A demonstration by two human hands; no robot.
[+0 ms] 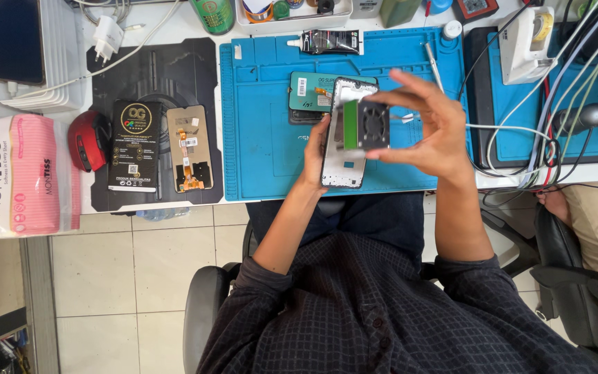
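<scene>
Phone frame [344, 163], held upright above blue mat [264, 138]: left hand [315, 149] grips its left edge, fingers curled. Right hand [432, 125], fingers spread and pinching, presses small grey fan block [368, 125] against frame. Both forearms raised from lap.

A white workbench [174, 28] spans the top of the view. Below it lies a floor of pale square tiles [133, 277]. Black office chairs [205, 312] stand on the tiles, just below the workbench's edge.
</scene>
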